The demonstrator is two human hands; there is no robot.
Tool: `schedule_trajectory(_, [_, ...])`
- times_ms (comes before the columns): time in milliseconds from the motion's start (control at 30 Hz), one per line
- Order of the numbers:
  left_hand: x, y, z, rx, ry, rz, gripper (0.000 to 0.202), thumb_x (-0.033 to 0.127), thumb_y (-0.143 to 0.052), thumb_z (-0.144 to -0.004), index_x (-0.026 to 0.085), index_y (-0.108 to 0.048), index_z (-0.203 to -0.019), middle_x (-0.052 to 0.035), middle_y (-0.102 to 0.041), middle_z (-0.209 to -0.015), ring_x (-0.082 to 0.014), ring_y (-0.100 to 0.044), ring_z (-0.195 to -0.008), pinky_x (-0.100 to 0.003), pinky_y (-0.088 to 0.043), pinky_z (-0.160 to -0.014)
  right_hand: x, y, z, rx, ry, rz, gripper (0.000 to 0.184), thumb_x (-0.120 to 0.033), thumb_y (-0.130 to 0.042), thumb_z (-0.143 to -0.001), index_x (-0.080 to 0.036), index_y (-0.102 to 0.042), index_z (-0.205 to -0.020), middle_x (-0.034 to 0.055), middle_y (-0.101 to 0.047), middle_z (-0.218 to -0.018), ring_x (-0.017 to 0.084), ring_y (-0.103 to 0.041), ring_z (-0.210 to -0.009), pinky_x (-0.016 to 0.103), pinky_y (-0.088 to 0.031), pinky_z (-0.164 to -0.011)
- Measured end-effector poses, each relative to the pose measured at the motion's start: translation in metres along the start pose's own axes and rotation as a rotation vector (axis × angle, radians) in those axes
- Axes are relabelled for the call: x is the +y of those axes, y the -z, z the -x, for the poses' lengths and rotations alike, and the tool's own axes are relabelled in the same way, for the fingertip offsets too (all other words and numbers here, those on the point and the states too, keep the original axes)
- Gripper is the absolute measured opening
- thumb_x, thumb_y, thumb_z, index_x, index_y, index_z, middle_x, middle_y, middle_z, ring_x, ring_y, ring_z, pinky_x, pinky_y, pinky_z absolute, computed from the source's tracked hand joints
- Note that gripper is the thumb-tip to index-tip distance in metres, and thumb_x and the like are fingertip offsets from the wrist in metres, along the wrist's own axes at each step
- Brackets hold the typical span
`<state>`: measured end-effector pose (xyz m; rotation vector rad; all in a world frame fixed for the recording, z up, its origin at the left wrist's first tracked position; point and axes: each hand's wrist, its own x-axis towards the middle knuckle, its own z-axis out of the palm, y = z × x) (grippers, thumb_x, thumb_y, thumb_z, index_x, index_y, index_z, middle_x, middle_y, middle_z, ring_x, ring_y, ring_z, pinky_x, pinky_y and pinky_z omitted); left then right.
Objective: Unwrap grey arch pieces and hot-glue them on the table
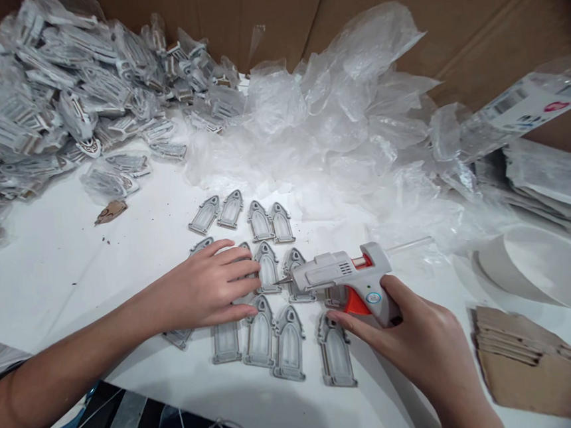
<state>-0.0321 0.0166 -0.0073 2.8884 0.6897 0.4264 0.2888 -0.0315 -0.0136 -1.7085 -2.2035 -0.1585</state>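
In the head view, my right hand [416, 336] grips a grey-white hot glue gun [323, 270] by its handle, below the orange trigger. A clear glue stick [411, 245] sticks out of its back, and the metal nozzle points left at a small grey arched window-shaped frame [269, 267]. My left hand [209, 284] lies palm down over several of these frames, its fingers stretched towards the nozzle and partly hiding them. Whether it presses on one, I cannot tell. More frames lie nearer the front edge, among them one frame [336, 353] beside my right thumb.
A heap of plastic-wrapped pieces [68, 80] fills the back left. Crumpled clear bags [317, 118] spread across the back. On the right are a white roll [544, 264] and torn cardboard [539, 365]. A brown scrap [111, 211] lies on the white table [45, 268].
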Motion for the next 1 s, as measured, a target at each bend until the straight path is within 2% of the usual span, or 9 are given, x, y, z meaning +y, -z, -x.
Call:
schedule_trajectory(267, [0.0,0.001,0.0,-0.017,0.004,0.009,0.035,0.039,-0.041,-0.107,0.016,-0.065,-0.117,-0.009,-0.069,-0.123,-0.0265,-0.059,-0.118,-0.041,-0.042,-0.096,0.002,0.0,-0.001,-0.009,-0.008,-0.012,0.063,-0.083,-0.054,-0.078,-0.025,-0.028,-0.071,-0.0087,-0.034,-0.043,0.008,-0.029,-0.035,0.022,-0.024,-0.038])
schedule_trajectory(533, [-0.001,0.0,0.0,-0.013,0.007,0.02,0.036,0.04,-0.042,-0.106,0.015,-0.066,-0.115,-0.0088,-0.069,-0.122,-0.0264,-0.059,-0.117,-0.041,-0.041,-0.096,0.008,-0.002,0.004,-0.026,-0.047,-0.025,0.065,-0.085,-0.054,-0.076,-0.025,-0.029,-0.072,-0.0084,-0.034,-0.043,0.008,-0.025,-0.036,0.023,-0.023,-0.04])
schedule_trajectory(767, [0.0,0.0,0.0,-0.017,0.01,0.015,0.03,0.039,-0.049,-0.104,0.016,-0.065,-0.115,-0.0093,-0.069,-0.121,-0.0262,-0.059,-0.118,-0.04,-0.042,-0.097,0.011,-0.005,0.006,-0.023,-0.028,-0.04,0.065,-0.086,-0.055,-0.075,-0.025,-0.031,-0.072,-0.0086,-0.033,-0.042,0.009,-0.027,-0.035,0.023,-0.023,-0.039])
schedule_trajectory(1000, [0.0,0.0,0.0,-0.029,0.017,0.023,0.033,0.039,-0.043,-0.106,0.016,-0.065,-0.116,-0.0091,-0.068,-0.123,-0.0262,-0.058,-0.119,-0.041,-0.041,-0.097,0.008,0.0,0.005,-0.063,-0.057,-0.085,0.066,-0.086,-0.055,-0.074,-0.025,-0.032,-0.071,-0.0087,-0.033,-0.043,0.009,-0.026,-0.036,0.024,-0.024,-0.04])
